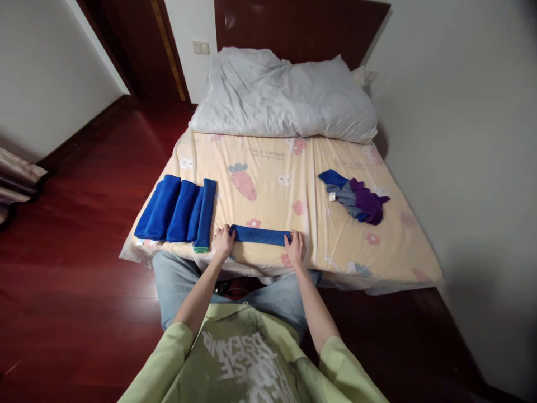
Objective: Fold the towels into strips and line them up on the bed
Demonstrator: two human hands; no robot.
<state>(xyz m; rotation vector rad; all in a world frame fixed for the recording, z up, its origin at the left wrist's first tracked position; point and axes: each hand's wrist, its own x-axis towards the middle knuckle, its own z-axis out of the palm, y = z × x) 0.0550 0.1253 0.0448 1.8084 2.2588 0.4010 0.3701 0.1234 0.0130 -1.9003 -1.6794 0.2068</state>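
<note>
A blue towel point(260, 235), folded into a long narrow strip, lies crosswise near the front edge of the bed. My left hand point(224, 242) grips its left end, fingers curled over it. At the right end, my right hand point(295, 246) pinches the cloth the same way. Just left of my left hand is a rolled blue towel point(205, 215) with green edging. Beside it several more folded blue towels point(164, 210) lie in a row. Off to the right sits a crumpled heap of blue, grey and purple cloths point(356, 197) with a white tag.
The bed point(268, 187) has a cream sheet printed with carrots and flowers. A bunched white quilt point(285, 98) covers its head end, before a dark headboard point(293, 28). A wall point(470, 140) stands close on the right; dark red floor point(84, 224) lies to the left.
</note>
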